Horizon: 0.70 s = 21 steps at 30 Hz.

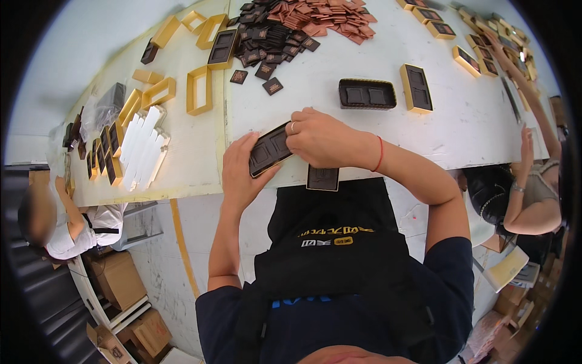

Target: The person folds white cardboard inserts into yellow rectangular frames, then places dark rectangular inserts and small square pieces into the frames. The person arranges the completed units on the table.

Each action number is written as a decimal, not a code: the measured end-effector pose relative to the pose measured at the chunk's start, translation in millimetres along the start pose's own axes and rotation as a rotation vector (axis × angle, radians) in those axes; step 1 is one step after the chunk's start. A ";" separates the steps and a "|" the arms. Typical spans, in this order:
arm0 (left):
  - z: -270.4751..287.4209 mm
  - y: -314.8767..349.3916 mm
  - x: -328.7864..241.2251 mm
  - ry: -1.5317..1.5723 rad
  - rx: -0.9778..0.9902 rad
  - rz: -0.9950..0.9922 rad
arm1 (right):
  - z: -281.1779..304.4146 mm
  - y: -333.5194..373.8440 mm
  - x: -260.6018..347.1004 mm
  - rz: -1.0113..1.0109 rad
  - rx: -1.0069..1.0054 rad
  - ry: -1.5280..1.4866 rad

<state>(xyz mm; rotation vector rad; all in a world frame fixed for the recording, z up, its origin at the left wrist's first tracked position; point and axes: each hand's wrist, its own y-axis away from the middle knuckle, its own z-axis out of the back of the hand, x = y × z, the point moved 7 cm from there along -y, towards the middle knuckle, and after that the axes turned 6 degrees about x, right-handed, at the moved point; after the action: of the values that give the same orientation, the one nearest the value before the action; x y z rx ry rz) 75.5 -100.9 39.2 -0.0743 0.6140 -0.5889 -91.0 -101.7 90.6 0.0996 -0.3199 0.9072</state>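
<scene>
Dark two-cell insert tray [270,150], held tilted just above the near edge of the white worktable [315,67]; left hand [240,173] cups its lower end from beneath, right hand [321,138] closes over its upper end (ring on one finger). Judged best handled by gripping the rims only, keeping both cells level. Second dark tray [367,94] lies farther in on the worktable, gold-edged box [416,88] just beside it, dark square piece [322,178] at the near edge.
</scene>
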 end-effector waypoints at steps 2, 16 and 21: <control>-1.6 -0.5 -11.8 -0.151 0.043 -0.054 | 5.4 12.2 -0.2 -0.003 -0.020 -0.046; 78.2 -65.3 107.1 -0.393 -0.355 0.313 | 25.9 156.5 -95.8 -0.540 -0.568 0.042; 75.6 -71.5 144.7 -0.235 -0.258 0.493 | 63.9 156.2 -100.3 -0.501 -0.700 -0.179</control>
<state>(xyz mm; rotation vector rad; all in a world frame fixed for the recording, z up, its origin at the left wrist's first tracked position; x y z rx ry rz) 177.8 -246.8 42.6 -0.2242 0.4525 -0.0195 -286.1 -95.6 112.0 -0.3746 -0.7257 0.2548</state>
